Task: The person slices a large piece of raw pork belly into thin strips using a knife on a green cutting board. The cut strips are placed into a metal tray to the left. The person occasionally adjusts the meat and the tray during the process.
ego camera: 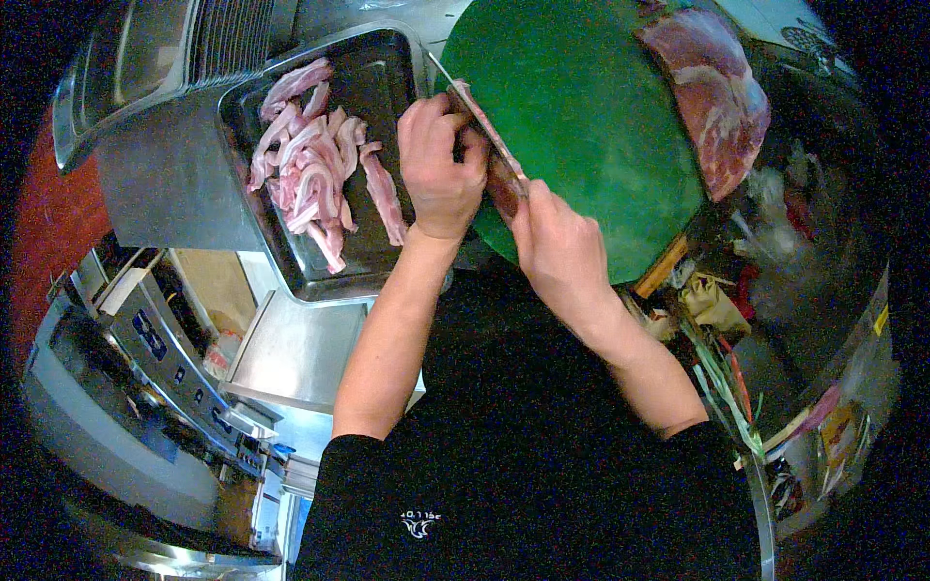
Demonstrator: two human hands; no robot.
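My right hand (559,236) is closed round the handle end of a long-bladed knife (476,109), whose blade stands on edge near the left rim of a round green cutting board (588,138). Just left of the blade, my left hand (443,163) presses with curled fingers on a piece of raw meat (503,185), mostly hidden under the fingers and knife. Strips of raw, fatty meat (312,167) lie heaped in a rectangular metal tray (290,287), with one strip (383,192) apart on the tray's right side. A large raw slab of meat (716,102) rests over the board's right edge.
A ribbed metal container (229,40) stands at the upper left. Right of the board is a dark area with clear plastic (770,210), a crumpled yellowish packet (712,305) and green stalks or strips (723,385). Steel kitchen equipment (156,348) stands at the lower left.
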